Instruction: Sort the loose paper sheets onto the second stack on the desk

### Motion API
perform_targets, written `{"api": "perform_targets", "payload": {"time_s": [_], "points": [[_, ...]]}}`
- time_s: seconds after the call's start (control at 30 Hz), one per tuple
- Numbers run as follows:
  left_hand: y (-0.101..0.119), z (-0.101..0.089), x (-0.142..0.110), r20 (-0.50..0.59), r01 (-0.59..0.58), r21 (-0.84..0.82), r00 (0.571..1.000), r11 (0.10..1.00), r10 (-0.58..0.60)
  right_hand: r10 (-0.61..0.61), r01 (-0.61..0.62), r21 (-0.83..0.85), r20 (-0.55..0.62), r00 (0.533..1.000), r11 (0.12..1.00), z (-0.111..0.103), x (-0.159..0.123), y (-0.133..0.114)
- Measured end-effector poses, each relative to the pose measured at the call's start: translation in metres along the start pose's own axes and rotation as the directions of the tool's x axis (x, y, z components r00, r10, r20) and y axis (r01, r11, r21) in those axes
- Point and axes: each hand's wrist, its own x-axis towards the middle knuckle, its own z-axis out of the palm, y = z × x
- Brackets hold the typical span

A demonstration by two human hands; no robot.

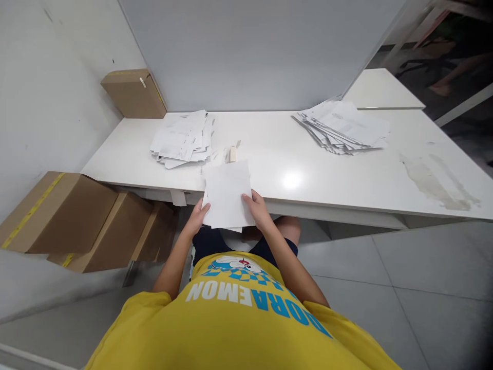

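A small stack of white paper sheets [228, 192] is held between my two hands at the front edge of the table. My left hand [197, 217] grips its left side, thumb on top. On the opposite side, my right hand [256, 208] pinches the edge with its thumb over the paper. The sheets are slightly out of line, one sticking out at the bottom. Just beyond them lies a small cream-coloured block [232, 154] on the tabletop. How many sheets I hold cannot be seen.
The white table [265, 139] carries a loose paper pile [183, 139] at left and a fanned pile [344, 126] at right. One cardboard box [134, 95] stands in the back left corner. More boxes [65, 216] sit left of the table. A grey partition [254, 56] rises behind.
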Motion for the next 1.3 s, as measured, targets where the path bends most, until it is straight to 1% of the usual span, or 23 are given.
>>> {"api": "perform_targets", "payload": {"time_s": [0.07, 0.13, 0.2, 0.27, 0.33, 0.43, 0.53, 0.63, 0.67, 0.73, 0.83, 0.87, 0.93, 1.07, 1.13, 1.2, 1.23, 1.3], "points": [[0.004, 0.01, -0.004, 0.023, -0.011, -0.044, 1.0, 0.999, 0.012, 0.029, -0.027, 0.13, -0.013, 0.999, 0.991, -0.002, -0.004, 0.0], [0.003, 0.02, -0.009, 0.038, -0.022, -0.096, 0.999, 0.995, 0.025, 0.056, -0.05, 0.219, -0.02, 0.998, 0.974, -0.003, -0.008, 0.002], [-0.001, 0.028, -0.014, 0.046, -0.01, -0.151, 0.999, 0.989, 0.017, 0.055, -0.047, 0.247, -0.025, 0.998, 0.968, -0.003, -0.011, 0.004], [-0.006, 0.032, -0.016, 0.05, 0.032, -0.182, 0.999, 0.983, -0.023, 0.038, -0.028, 0.243, -0.04, 0.998, 0.97, -0.004, -0.014, 0.007], [-0.01, 0.032, -0.015, 0.059, 0.075, -0.168, 0.996, 0.983, -0.066, 0.025, -0.013, 0.224, -0.051, 0.998, 0.975, -0.006, -0.015, 0.011], [-0.009, 0.026, -0.006, 0.059, 0.091, -0.12, 0.995, 0.989, -0.084, -0.007, 0.016, 0.187, -0.048, 0.999, 0.982, -0.011, -0.017, 0.016], [-0.003, 0.019, 0.007, 0.084, 0.069, -0.109, 0.995, 0.992, -0.06, -0.009, 0.013, 0.176, -0.027, 1.0, 0.984, -0.016, -0.018, 0.019], [0.0, 0.021, 0.016, 0.101, 0.023, -0.087, 0.995, 0.996, -0.014, 0.016, -0.015, 0.207, -0.005, 1.0, 0.978, -0.018, -0.021, 0.021], [-0.001, 0.023, 0.018, 0.087, -0.002, -0.077, 0.996, 0.997, 0.008, 0.019, -0.017, 0.22, -0.006, 1.0, 0.975, -0.018, -0.021, 0.022], [-0.003, 0.031, 0.018, 0.014, -0.066, -0.055, 0.998, 0.996, 0.066, 0.017, -0.011, 0.241, -0.021, 1.0, 0.97, -0.017, -0.023, 0.022], [-0.004, 0.042, 0.014, -0.117, -0.193, 0.052, 0.973, 0.98, 0.197, 0.01, 0.003, 0.271, -0.048, 0.999, 0.963, -0.014, -0.027, 0.022], [-0.004, 0.045, 0.011, -0.138, -0.23, 0.115, 0.96, 0.966, 0.245, 0.012, 0.004, 0.28, -0.054, 0.998, 0.96, -0.014, -0.027, 0.022], [-0.002, 0.049, 0.007, -0.133, -0.283, 0.273, 0.936, 0.92, 0.327, 0.021, -0.003, 0.292, -0.061, 0.998, 0.957, -0.012, -0.028, 0.023], [0.002, 0.049, 0.002, -0.073, -0.295, 0.58, 0.909, 0.759, 0.41, 0.053, -0.037, 0.277, -0.053, 0.997, 0.96, -0.013, -0.027, 0.025], [0.002, 0.049, 0.002, -0.058, -0.308, 0.662, 0.888, 0.683, 0.457, 0.055, -0.045, 0.266, -0.031, 0.998, 0.963, -0.015, -0.027, 0.028], [0.005, 0.049, 0.003, -0.029, -0.34, 0.703, 0.864, 0.624, 0.503, 0.057, -0.062, 0.274, 0.025, 0.998, 0.96, -0.018, -0.028, 0.032], [0.008, 0.049, 0.005, -0.002, -0.359, 0.716, 0.857, 0.598, 0.516, 0.063, -0.077, 0.283, 0.059, 0.996, 0.956, -0.021, -0.028, 0.034], [0.018, 0.052, 0.012, 0.084, -0.398, 0.737, 0.856, 0.547, 0.509, 0.086, -0.11, 0.282, 0.096, 0.992, 0.953, -0.026, -0.03, 0.039]]}}
